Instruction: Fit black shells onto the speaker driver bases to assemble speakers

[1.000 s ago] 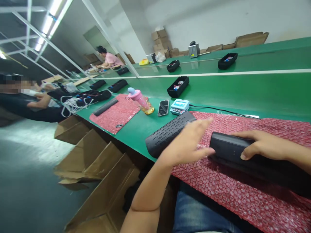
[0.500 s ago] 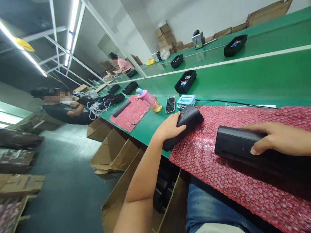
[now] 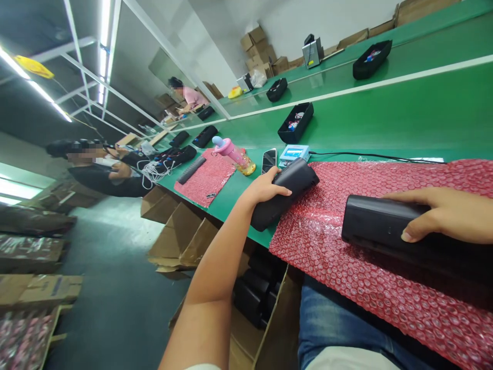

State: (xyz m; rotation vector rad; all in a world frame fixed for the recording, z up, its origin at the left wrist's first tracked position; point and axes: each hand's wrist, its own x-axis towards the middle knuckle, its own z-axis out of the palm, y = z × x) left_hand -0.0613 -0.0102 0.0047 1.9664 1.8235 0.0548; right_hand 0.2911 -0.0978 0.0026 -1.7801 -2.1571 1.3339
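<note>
My left hand (image 3: 265, 188) is closed around a long black speaker-like bar (image 3: 287, 191) at the left edge of the red bubble wrap (image 3: 331, 246), lifting its near end off the green bench (image 3: 385, 128). My right hand (image 3: 442, 213) grips a second, smooth black bar (image 3: 385, 231) that lies across the bubble wrap in front of me, thumb on its near side.
A small blue meter (image 3: 294, 152), a phone (image 3: 269, 160) and a pink bottle (image 3: 231, 152) stand just behind the left bar. Black trays (image 3: 296, 122) sit on the conveyor. An open cardboard box (image 3: 250, 303) with black bars is below. Other people work further left.
My left hand left the smooth bar, reached to the ribbed bar and took hold of it, turning and raising it. The right hand stayed on the smooth bar.
</note>
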